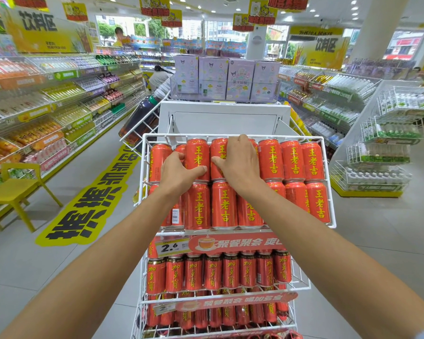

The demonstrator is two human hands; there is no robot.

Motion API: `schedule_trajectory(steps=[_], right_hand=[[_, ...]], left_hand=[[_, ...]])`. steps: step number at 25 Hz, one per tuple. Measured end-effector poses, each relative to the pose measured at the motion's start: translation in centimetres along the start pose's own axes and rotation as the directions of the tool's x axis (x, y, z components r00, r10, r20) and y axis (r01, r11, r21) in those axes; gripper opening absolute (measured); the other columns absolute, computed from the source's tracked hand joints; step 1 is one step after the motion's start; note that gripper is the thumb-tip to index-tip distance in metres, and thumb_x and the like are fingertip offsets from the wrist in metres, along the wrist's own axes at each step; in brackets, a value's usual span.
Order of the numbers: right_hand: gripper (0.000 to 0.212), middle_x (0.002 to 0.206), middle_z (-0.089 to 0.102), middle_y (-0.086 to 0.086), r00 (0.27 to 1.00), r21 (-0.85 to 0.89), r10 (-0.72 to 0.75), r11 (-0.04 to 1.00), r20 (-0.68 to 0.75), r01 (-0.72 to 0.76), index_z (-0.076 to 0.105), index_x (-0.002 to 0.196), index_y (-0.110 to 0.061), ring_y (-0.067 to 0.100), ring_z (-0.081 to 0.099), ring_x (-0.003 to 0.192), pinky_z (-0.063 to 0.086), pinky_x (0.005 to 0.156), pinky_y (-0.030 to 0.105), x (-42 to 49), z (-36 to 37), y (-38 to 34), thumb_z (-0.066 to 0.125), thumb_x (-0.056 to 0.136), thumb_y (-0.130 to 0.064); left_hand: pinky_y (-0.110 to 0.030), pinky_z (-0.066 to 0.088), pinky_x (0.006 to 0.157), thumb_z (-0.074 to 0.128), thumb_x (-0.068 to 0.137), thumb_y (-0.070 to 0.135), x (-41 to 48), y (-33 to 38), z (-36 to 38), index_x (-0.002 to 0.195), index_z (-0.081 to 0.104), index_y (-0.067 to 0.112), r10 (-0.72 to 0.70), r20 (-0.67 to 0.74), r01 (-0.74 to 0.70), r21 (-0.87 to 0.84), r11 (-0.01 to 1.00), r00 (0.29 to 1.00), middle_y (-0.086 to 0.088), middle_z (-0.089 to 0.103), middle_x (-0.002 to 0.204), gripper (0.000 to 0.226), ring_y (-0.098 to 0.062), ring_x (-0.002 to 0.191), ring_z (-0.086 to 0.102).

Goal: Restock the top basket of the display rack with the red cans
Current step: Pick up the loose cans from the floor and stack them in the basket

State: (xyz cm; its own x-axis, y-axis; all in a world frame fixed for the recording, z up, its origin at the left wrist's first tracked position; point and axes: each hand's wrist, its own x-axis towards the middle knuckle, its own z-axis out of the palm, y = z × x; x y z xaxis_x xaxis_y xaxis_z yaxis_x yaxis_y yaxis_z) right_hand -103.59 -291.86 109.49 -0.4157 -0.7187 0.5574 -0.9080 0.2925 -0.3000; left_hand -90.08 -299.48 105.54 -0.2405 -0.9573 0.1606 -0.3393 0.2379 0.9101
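The top basket (328, 182) of the display rack (238, 299) holds two rows of red cans (293, 160) lying with labels up. The left hand (179, 172) curls around one of the back-row cans near the left edge. The right hand (240, 162) wraps the neighbouring can, fingers over its far end. Seat both cans flat, labels aligned with the row, tight against the back rim. Room looks scarce, since the rows span nearly edge to edge. Lift the hands out vertically, clear of the wire rim.

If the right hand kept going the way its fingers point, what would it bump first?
Probably the back rim of the top basket, just past the red can the right hand grips; depth is unclear.
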Motion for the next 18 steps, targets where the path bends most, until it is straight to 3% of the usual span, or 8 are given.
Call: schedule_trajectory(steps=[5, 9, 11, 13, 16, 18], right_hand=[[0.041, 0.114, 0.061, 0.01, 0.999, 0.05, -0.008, 0.999, 0.051, 0.006, 0.067, 0.113, -0.009, 0.029, 0.059, 0.109, 0.048, 0.091, 0.038, -0.2, -0.6, 0.8, 0.071, 0.091, -0.044], [0.036, 0.103, 0.069, 0.011, 0.984, 0.071, -0.111, 0.992, 0.139, 0.101, 0.07, 0.103, -0.008, 0.031, 0.063, 0.104, 0.051, 0.084, 0.04, -1.0, -3.1, 2.4, 0.065, 0.091, -0.041], [0.038, 0.102, 0.069, 0.012, 0.949, 0.036, -0.179, 0.984, 0.261, 0.176, 0.07, 0.106, -0.006, 0.033, 0.064, 0.103, 0.052, 0.083, 0.042, -1.9, -4.9, 3.6, 0.066, 0.092, -0.041], [0.052, 0.117, 0.065, 0.016, 0.89, -0.042, -0.219, 0.966, 0.4, 0.257, 0.063, 0.125, -0.005, 0.036, 0.061, 0.112, 0.051, 0.093, 0.046, -3.5, -6.5, 5.1, 0.065, 0.092, -0.045], [0.062, 0.129, 0.058, 0.017, 0.826, -0.12, -0.251, 0.927, 0.504, 0.355, 0.053, 0.137, -0.009, 0.038, 0.056, 0.12, 0.049, 0.097, 0.048, -7.4, -8.6, 8.8, 0.065, 0.092, -0.05], [0.061, 0.132, 0.055, 0.017, 0.806, -0.129, -0.255, 0.918, 0.534, 0.376, 0.052, 0.137, -0.01, 0.039, 0.054, 0.122, 0.05, 0.096, 0.048, -10.6, -9.9, 12.3, 0.064, 0.093, -0.05]], left_hand=[[-0.049, 0.06, 0.093, 0.089, 0.068, 0.048, 0.2, 0.6, -0.8, 0.127, 0.061, 0.011, -0.014, 0.024, 0.014, 0.005, 1.0, 1.0, -0.005, 0.07, 0.114, 0.075, -0.024, 0.104, 0.07], [-0.048, 0.054, 0.097, 0.079, 0.084, 0.038, -1.1, 3.0, -2.2, 0.124, 0.061, 0.005, 0.17, -0.007, -0.163, 0.23, 0.959, 0.985, -0.008, 0.065, 0.11, 0.055, -0.031, 0.108, 0.064], [-0.048, 0.052, 0.096, 0.073, 0.084, 0.038, -2.8, 4.2, -2.6, 0.118, 0.063, 0.002, 0.307, 0.059, -0.305, 0.382, 0.873, 0.95, -0.015, 0.068, 0.113, 0.05, -0.035, 0.11, 0.064], [-0.048, 0.05, 0.098, 0.072, 0.087, 0.036, -5.1, 5.0, -2.3, 0.124, 0.061, 0.002, 0.373, 0.209, -0.424, 0.563, 0.709, 0.904, -0.02, 0.064, 0.122, 0.052, -0.038, 0.116, 0.061], [-0.051, 0.051, 0.098, 0.069, 0.089, 0.04, -10.1, 5.8, 0.6, 0.128, 0.058, 0.006, 0.327, 0.421, -0.533, 0.68, 0.504, 0.846, -0.017, 0.06, 0.124, 0.052, -0.038, 0.118, 0.059], [-0.049, 0.051, 0.097, 0.067, 0.089, 0.041, -14.1, 5.9, 4.0, 0.129, 0.057, 0.009, 0.252, 0.517, -0.573, 0.703, 0.421, 0.818, -0.015, 0.059, 0.124, 0.052, -0.037, 0.118, 0.059]])
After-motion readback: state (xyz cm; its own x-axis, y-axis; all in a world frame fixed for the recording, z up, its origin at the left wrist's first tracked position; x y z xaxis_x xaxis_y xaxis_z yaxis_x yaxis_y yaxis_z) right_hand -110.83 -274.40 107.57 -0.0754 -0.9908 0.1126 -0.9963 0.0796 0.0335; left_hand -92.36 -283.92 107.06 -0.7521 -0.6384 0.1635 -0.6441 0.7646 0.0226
